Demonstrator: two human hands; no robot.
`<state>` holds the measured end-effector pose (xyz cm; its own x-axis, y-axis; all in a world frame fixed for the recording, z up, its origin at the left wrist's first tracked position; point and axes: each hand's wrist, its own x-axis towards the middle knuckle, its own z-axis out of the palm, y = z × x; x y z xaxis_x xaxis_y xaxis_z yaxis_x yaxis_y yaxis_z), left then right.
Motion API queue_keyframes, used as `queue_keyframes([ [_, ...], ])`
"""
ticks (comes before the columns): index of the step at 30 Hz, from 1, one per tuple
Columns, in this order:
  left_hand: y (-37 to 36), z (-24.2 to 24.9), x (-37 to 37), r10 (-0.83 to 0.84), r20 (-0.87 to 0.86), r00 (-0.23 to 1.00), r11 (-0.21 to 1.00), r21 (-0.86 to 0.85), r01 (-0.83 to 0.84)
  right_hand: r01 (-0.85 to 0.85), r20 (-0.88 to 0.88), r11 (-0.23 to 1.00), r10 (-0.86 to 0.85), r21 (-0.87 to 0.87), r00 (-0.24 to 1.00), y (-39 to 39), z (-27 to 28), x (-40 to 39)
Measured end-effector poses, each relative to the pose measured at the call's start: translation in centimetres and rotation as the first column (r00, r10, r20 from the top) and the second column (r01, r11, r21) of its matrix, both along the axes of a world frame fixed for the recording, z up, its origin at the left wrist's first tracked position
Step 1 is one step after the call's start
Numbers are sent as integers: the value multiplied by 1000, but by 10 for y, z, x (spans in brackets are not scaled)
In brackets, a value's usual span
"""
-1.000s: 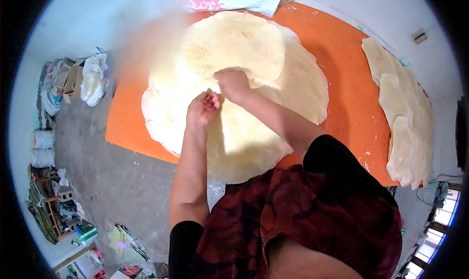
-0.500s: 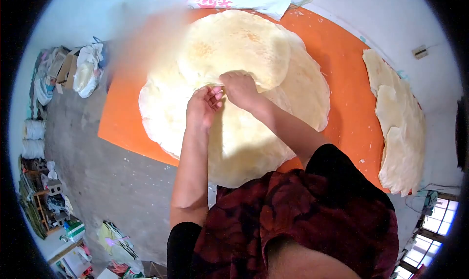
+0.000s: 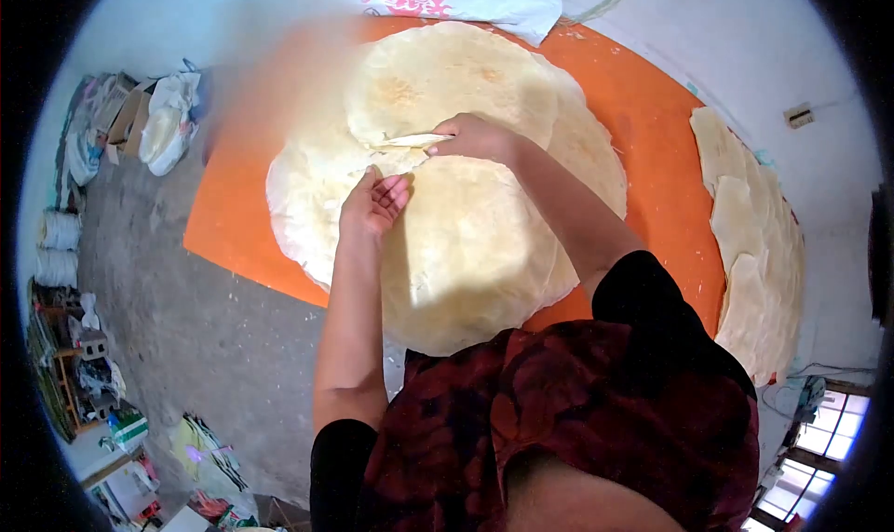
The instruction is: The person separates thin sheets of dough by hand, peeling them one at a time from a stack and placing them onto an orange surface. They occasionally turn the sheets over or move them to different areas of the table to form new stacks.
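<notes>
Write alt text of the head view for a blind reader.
A person's right hand grips the near edge of a pale round sheet, piled on others on an orange table; the left hand, loosely curled, is close by. More sheets overlap at right.

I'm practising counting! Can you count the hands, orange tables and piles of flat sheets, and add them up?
Hands: 2 (left hand, right hand)
Orange table: 1
Piles of flat sheets: 2 (middle pile, far pile at the picture's right)
Total: 5

No legible txt, nos. or brand labels in view.
</notes>
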<state>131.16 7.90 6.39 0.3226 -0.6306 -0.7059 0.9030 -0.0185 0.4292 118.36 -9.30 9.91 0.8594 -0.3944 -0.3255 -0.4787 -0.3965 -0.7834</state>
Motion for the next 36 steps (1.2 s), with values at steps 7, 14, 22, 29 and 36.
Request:
queue_keyframes([
  [7,-6,-18,8,111,119,987,993,26,-115,227,55,950,-244,212,968,-13,-24,-4],
  [14,3,-8,7,143,72,987,990,-14,-143,178,82,942,-161,-284,984,3,-1,-2],
  [22,-1,-18,26,192,106,976,975,92,-202,174,280,777,3,-605,960,-41,-2,2],
  [29,8,-2,14,224,127,966,971,59,-233,313,306,366,-78,-876,949,-12,148,42],
  [36,13,-6,9,265,259,929,963,-31,-266,-17,17,473,69,-881,997,81,8,100],
])
